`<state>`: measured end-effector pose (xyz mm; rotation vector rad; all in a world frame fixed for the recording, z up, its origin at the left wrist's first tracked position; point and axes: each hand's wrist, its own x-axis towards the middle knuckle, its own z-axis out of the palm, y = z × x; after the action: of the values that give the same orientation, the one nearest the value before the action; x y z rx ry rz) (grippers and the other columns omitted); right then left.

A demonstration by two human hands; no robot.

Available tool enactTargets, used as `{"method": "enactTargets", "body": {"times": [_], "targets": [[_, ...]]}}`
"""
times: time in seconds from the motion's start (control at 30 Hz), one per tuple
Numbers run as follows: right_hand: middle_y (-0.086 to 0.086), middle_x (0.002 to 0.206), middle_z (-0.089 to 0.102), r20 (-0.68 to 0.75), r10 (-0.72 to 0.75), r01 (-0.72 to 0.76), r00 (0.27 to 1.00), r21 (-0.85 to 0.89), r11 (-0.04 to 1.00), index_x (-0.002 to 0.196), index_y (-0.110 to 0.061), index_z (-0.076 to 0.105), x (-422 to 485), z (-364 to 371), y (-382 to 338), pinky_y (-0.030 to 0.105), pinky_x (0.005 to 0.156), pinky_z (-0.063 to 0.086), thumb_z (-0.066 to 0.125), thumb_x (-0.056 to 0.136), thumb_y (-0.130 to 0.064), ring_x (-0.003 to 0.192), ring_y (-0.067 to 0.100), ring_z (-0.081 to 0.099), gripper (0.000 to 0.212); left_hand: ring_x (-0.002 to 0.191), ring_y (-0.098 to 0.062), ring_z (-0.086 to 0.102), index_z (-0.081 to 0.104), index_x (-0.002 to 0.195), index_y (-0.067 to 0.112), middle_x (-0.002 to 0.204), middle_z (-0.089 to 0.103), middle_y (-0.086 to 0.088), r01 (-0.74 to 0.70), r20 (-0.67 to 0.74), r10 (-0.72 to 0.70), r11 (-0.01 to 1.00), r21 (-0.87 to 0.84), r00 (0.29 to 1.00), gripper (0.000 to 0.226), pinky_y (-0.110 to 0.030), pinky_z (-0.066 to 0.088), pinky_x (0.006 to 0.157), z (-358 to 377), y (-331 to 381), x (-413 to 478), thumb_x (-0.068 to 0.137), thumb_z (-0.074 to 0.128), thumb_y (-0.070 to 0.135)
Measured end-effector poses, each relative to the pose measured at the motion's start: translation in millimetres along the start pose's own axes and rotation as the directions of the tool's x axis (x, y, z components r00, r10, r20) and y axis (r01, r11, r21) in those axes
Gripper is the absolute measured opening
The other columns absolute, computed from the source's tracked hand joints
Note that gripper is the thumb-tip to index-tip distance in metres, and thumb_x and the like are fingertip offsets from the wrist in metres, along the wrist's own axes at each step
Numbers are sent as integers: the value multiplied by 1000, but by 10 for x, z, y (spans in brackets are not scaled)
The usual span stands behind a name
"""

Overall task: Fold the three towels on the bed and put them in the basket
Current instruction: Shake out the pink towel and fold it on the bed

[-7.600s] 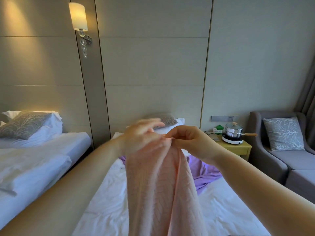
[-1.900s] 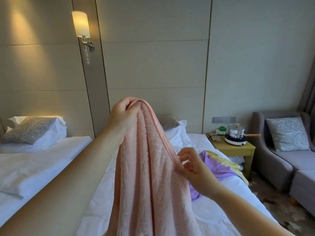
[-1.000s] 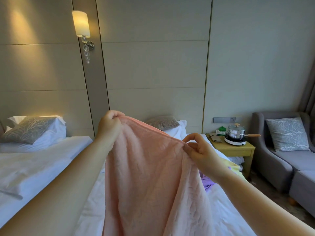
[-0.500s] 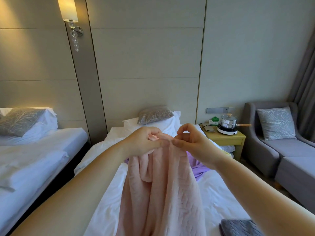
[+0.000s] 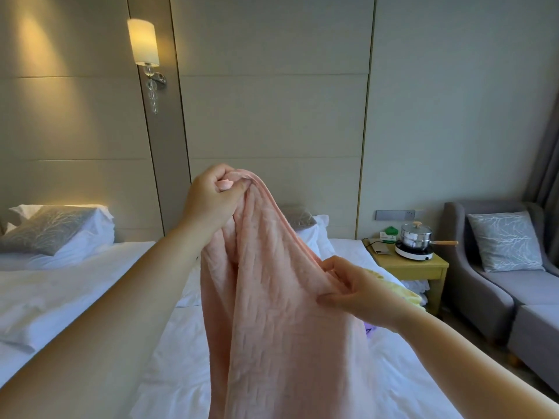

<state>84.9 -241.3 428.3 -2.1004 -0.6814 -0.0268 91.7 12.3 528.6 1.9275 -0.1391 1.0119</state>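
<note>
Two hands that met at the towel's top corners half a second ago are now apart. The left hand [image 5: 211, 201] has risen and grips a bunched top fold of the pink towel [image 5: 281, 328] in a closed fist, well above the bed [image 5: 178, 382]. The right hand [image 5: 360, 290] has dropped lower and pinches the towel's right edge between thumb and curled fingers. The towel hangs from the left fist in long folds over the middle of the bed, and its lower end runs out of the bottom of the view (so whether it touches the sheet cannot be told). Behind the right hand, on the bed's right side, a yellow towel [image 5: 403, 293] shows as a crumpled strip, and just below the wrist a sliver of purple towel [image 5: 370, 330] peeks out. Half a second ago more of the purple one showed and the yellow one was hidden. Beside the bed's right side, near its head, a yellow nightstand [image 5: 414, 267] carries a steel pot [image 5: 416, 237], as before.
</note>
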Motion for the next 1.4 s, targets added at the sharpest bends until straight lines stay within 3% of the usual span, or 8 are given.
{"method": "enactTargets", "body": {"times": [0.4,0.63,0.7,0.8,0.9,1.03,1.13,1.4], "targets": [[-11,69,44,170,48,-34,984,-83,996,75,-12,54,-5,46,113,17,62,33,72,78,-26,65,4,41,22,93,-14,62,65,88,29,90,67,12,39,-25,-39,999,-17,999,17,-29,48,85,-65,-310,13,87,59,13],[5,69,49,-178,38,-8,983,166,986,74,-14,53,76,-92,173,30,62,33,69,82,-17,66,14,44,18,87,-27,63,64,93,27,91,68,2,189,51,-221,917,352,974,12,-33,50,76,-96,-651,-19,80,63,26],[11,77,62,-174,-4,32,985,161,986,81,-18,62,140,-96,95,32,70,40,66,84,-9,72,14,53,10,96,-21,63,63,110,26,108,68,3,34,361,-291,817,576,886,42,-28,49,81,6,-658,-156,71,75,38],[7,90,70,-50,-50,56,997,113,992,90,-15,67,219,-21,-18,30,81,47,60,87,-1,82,11,60,16,100,-3,61,45,139,28,122,61,15,-69,683,-256,909,410,684,89,-5,42,83,269,-559,-484,62,82,55],[3,92,69,50,-80,73,996,129,989,94,-11,66,258,42,-85,23,82,48,56,89,1,85,8,61,16,110,6,56,43,138,37,130,55,22,28,839,-106,994,107,533,73,-5,41,89,497,-485,-680,74,78,46],[-5,88,69,100,-91,81,991,98,992,93,-15,65,228,-30,-98,17,79,47,58,91,-5,83,4,60,12,64,-1,45,58,87,23,67,49,20,43,879,-112,994,104,463,22,-14,39,62,585,-412,-691,83,70,42],[-3,85,65,84,-64,60,994,40,997,93,-18,64,197,-96,-39,23,75,44,61,91,-14,78,7,55,5,59,-4,34,53,78,19,57,35,17,69,855,-126,992,106,503,29,-11,30,51,617,-416,-672,88,63,44],[-6,70,46,138,75,-46,988,-202,978,88,-8,56,102,-196,270,24,61,34,70,80,-31,63,7,41,28,66,5,49,65,85,14,73,58,10,6,538,-15,1000,19,843,11,-8,37,64,569,-500,-412,91,62,22]]}}
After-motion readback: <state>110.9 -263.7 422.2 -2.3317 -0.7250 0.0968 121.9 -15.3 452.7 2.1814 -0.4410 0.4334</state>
